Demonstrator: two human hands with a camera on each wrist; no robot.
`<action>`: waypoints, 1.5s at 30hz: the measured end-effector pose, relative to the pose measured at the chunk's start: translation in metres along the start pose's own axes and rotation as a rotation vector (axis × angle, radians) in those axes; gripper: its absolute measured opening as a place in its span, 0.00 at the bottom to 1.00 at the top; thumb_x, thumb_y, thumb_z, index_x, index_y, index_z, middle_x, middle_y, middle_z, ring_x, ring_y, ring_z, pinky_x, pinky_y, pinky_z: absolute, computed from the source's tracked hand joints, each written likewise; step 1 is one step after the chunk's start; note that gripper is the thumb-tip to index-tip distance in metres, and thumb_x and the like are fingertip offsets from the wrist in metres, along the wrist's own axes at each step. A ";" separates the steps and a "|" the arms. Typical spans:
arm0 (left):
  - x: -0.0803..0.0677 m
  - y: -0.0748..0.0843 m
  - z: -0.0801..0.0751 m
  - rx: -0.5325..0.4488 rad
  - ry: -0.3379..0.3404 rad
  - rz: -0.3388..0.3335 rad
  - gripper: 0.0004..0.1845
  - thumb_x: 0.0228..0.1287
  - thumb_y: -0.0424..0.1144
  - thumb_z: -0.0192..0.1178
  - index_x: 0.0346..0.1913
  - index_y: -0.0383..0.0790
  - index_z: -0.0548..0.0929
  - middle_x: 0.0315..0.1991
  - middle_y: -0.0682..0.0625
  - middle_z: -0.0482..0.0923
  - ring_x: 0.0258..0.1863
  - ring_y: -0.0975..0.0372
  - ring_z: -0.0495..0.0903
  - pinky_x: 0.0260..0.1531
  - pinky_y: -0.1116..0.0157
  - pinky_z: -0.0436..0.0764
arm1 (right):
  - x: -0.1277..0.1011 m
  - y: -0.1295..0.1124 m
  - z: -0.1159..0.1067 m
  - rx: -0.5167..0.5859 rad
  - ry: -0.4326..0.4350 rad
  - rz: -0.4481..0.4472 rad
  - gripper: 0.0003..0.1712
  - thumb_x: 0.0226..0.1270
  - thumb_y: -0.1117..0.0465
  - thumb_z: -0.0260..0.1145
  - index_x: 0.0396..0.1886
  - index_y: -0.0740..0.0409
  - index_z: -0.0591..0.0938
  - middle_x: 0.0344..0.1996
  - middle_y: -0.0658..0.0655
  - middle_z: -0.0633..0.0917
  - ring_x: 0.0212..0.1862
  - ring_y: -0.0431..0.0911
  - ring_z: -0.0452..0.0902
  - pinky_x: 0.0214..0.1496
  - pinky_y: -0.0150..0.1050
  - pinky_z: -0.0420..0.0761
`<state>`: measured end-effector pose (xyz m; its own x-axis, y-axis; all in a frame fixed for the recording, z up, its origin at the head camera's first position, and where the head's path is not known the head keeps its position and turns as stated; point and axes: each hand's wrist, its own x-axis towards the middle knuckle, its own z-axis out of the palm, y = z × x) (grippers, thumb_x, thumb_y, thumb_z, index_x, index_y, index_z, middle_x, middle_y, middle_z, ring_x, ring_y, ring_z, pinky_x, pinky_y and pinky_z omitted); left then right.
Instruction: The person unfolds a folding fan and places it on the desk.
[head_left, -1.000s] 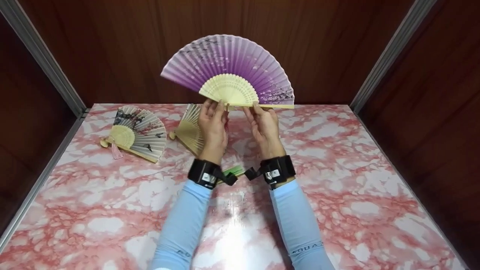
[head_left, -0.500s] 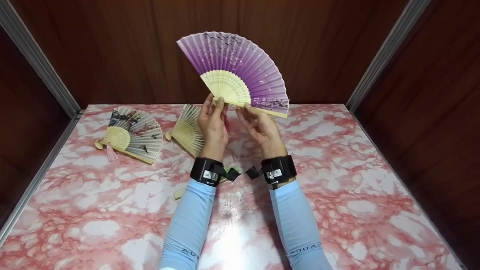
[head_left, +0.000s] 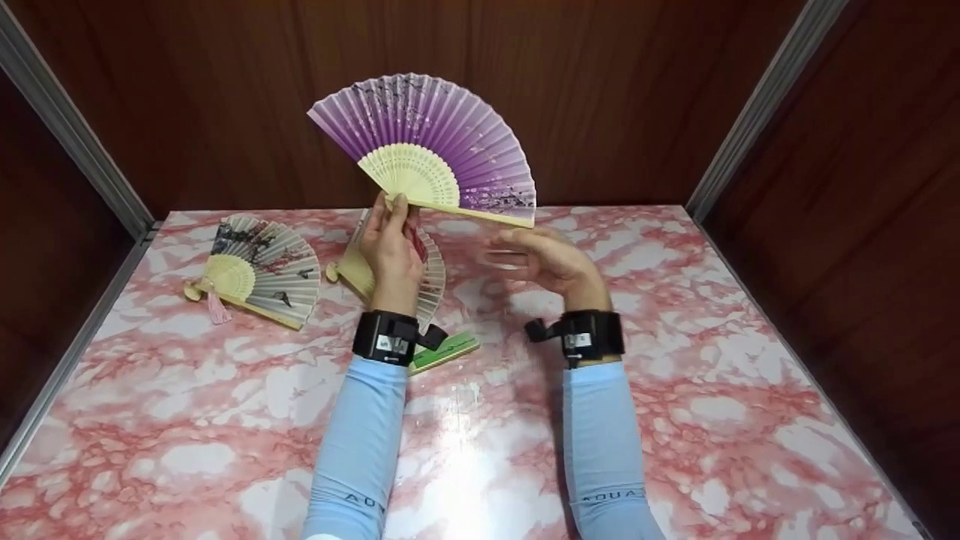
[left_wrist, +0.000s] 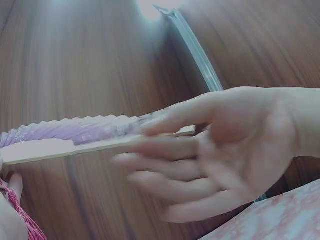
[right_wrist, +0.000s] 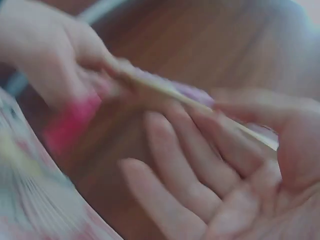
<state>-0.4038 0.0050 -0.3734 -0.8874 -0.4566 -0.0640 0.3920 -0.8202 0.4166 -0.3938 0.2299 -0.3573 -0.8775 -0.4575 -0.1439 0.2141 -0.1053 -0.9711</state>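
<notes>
My left hand [head_left: 394, 251] pinches the pivot end of a spread purple folding fan [head_left: 487, 150], holding it up against the back wall. Pale pierced ribs fan out above the thumb. A red tassel [left_wrist: 22, 212] hangs beside this hand in the left wrist view. Below the fan's right guard stick is my right hand [head_left: 551, 259], its fingers extended and blurred by motion. In the right wrist view the right thumb and straight fingers lie on either side of the fan's edge [right_wrist: 170, 90], without curling round it.
A spread white fan with dark and red print [head_left: 281, 262] and a pink tassel lies at the table's left. Another open fan [head_left: 433, 281] is partly hidden by the left hand. A green, pale-edged strip [head_left: 450, 351] lies by the left wrist. Wooden walls enclose the table [head_left: 712, 450].
The purple fan first tilted, its right end dropping, then shifted left with the left hand. The right hand let go of the ribs and slid right towards the end of the guard stick.
</notes>
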 end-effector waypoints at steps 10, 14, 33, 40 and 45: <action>0.000 -0.010 -0.004 0.203 -0.113 -0.044 0.25 0.65 0.22 0.62 0.65 0.25 0.75 0.46 0.42 0.84 0.34 0.66 0.85 0.37 0.73 0.87 | -0.021 -0.006 -0.049 -0.069 0.308 -0.120 0.15 0.75 0.50 0.63 0.45 0.57 0.82 0.38 0.51 0.90 0.44 0.44 0.87 0.52 0.42 0.90; -0.002 -0.020 -0.005 0.292 -0.133 -0.066 0.25 0.63 0.22 0.63 0.64 0.25 0.76 0.59 0.32 0.81 0.41 0.64 0.85 0.42 0.72 0.88 | -0.028 -0.003 -0.059 -0.189 0.308 -0.064 0.08 0.70 0.58 0.68 0.41 0.58 0.83 0.33 0.50 0.90 0.39 0.43 0.89 0.49 0.40 0.90; -0.012 -0.077 -0.040 0.828 -0.169 -0.201 0.16 0.63 0.28 0.67 0.53 0.25 0.82 0.37 0.43 0.85 0.31 0.60 0.82 0.48 0.58 0.88 | -0.065 0.023 -0.107 -0.534 0.192 0.376 0.13 0.64 0.57 0.72 0.44 0.56 0.81 0.34 0.51 0.92 0.48 0.48 0.88 0.55 0.43 0.86; -0.012 -0.083 -0.047 0.857 -0.176 -0.294 0.20 0.67 0.27 0.63 0.60 0.23 0.76 0.59 0.30 0.80 0.45 0.54 0.86 0.61 0.56 0.85 | -0.057 0.044 -0.122 -0.492 0.250 0.397 0.15 0.58 0.56 0.78 0.42 0.54 0.84 0.35 0.51 0.92 0.39 0.45 0.87 0.47 0.41 0.88; -0.009 -0.088 -0.051 0.891 -0.167 -0.299 0.20 0.68 0.27 0.61 0.61 0.23 0.75 0.60 0.30 0.79 0.51 0.49 0.85 0.59 0.58 0.86 | -0.052 0.056 -0.119 -0.306 0.311 0.491 0.12 0.54 0.59 0.80 0.39 0.54 0.89 0.32 0.53 0.92 0.37 0.46 0.87 0.40 0.41 0.88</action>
<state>-0.4176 0.0634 -0.4555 -0.9711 -0.1589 -0.1783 -0.1248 -0.2992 0.9460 -0.3876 0.3527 -0.4265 -0.8016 -0.1072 -0.5881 0.5300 0.3276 -0.7821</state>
